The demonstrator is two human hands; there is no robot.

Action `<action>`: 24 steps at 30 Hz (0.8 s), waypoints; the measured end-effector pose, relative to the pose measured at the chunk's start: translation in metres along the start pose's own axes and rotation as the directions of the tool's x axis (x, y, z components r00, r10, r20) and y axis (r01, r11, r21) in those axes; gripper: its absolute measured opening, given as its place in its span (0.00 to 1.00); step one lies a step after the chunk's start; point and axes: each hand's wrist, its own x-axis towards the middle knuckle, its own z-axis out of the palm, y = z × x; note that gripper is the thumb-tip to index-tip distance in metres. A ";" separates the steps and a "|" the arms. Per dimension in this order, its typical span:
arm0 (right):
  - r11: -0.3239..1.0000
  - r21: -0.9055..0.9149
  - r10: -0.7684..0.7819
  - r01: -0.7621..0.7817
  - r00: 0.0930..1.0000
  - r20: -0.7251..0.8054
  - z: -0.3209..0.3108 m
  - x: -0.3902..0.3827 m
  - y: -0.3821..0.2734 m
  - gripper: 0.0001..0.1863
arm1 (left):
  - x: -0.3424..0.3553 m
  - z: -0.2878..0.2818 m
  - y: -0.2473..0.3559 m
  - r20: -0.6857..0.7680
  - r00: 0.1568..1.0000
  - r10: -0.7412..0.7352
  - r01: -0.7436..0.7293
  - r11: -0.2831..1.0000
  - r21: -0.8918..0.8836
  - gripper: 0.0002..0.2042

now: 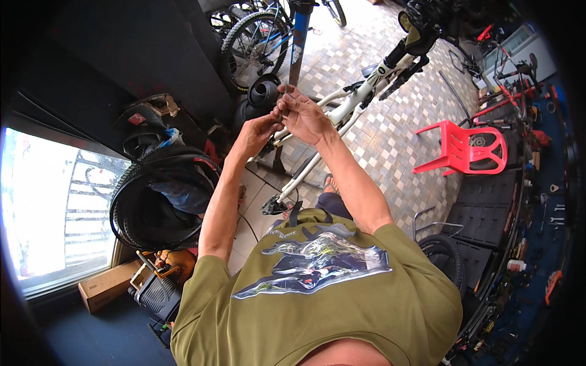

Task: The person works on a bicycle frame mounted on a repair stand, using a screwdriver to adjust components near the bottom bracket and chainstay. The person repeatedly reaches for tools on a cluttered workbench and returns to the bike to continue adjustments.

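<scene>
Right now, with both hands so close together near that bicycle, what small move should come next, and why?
Perhaps hold the bare left hand steady and turn the bare right hand slightly outward: they meet before the white, slim-tubed bicycle frame, and whatever they may pinch is too small to make out.

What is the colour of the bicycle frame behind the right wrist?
The bicycle frame is mostly white, seen best in the head view.

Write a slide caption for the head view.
Left hand and right hand held close together near a white bicycle frame.
</scene>
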 end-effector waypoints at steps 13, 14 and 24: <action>0.953 -0.214 -0.234 0.216 0.970 -0.063 0.013 0.007 0.024 0.21 | -0.060 0.014 -0.037 -0.188 0.982 0.001 0.082 0.896 0.436 0.27; 0.944 -0.251 -0.229 0.213 0.973 -0.037 0.009 0.009 0.022 0.27 | -0.059 0.016 -0.034 -0.200 0.979 -0.042 0.123 0.902 0.414 0.25; -0.152 -0.949 -0.553 0.276 0.772 0.313 0.005 0.010 0.016 0.17 | -0.057 0.023 -0.033 -0.258 0.966 -0.015 0.127 0.898 0.422 0.19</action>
